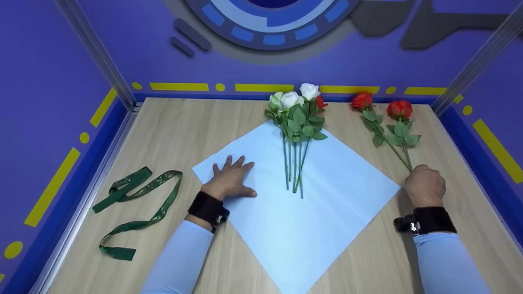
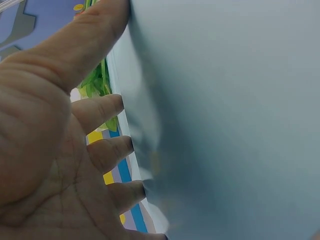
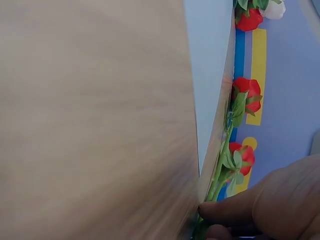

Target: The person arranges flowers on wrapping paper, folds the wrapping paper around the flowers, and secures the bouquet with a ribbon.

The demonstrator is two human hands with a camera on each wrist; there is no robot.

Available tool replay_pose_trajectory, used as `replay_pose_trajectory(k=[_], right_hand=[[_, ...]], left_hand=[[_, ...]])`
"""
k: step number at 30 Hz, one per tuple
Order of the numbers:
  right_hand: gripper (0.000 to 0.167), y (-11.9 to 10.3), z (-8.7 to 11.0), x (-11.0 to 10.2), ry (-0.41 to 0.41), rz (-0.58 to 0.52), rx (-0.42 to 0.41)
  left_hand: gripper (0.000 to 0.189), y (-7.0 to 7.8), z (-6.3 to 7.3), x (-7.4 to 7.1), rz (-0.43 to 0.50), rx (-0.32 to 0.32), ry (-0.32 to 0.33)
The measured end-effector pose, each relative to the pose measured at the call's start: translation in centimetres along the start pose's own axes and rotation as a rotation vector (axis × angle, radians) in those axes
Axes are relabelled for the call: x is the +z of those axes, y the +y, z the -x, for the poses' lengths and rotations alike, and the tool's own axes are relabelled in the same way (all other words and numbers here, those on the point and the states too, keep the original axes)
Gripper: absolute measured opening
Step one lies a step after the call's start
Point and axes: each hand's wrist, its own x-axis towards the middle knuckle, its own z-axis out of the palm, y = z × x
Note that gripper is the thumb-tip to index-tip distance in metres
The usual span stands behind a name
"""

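A pale blue sheet of wrapping paper (image 1: 261, 228) lies diamond-wise on the table. My left hand (image 1: 231, 179) rests on its left part with fingers spread; in the left wrist view the fingertips (image 2: 116, 102) touch the paper. On the paper's upper part lies a bunch of artificial roses (image 1: 296, 118), white ones and a red one, stems toward me. At the paper's right corner my right hand (image 1: 425, 185) grips the stems of two red roses (image 1: 399, 109), whose blooms point to the back. In the right wrist view the thumb (image 3: 230, 211) presses against the green stems (image 3: 215, 182).
A green ribbon (image 1: 159, 212) lies in loose loops on the wooden table (image 1: 175, 130) left of the paper. Blue printed walls (image 1: 237, 65) close off the back and both sides, with metal posts (image 1: 102, 53) at the corners.
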Motion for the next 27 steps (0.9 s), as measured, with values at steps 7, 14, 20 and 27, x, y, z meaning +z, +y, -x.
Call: replay_pose_trajectory(k=[7, 14, 20, 27], right_hand=[[0.023, -1.2, 0.1, 0.3, 0.126, -0.013, -0.02], [0.039, -5.3, 0.8, 1.2, 0.182, -0.106, -0.081], [0.035, -10.4, 1.5, 2.6, 0.186, -0.239, -0.148], [0.026, -16.0, 1.9, 4.9, 0.087, -0.423, -0.148]], left_hand=[[0.1, 0.1, 0.0, 0.0, -0.009, -0.004, 0.001], [0.099, 0.1, 0.0, 0.0, -0.006, -0.004, 0.0], [0.099, 0.1, 0.0, 0.0, -0.006, -0.003, 0.0], [0.1, 0.0, -0.1, 0.1, -0.001, -0.001, 0.006]])
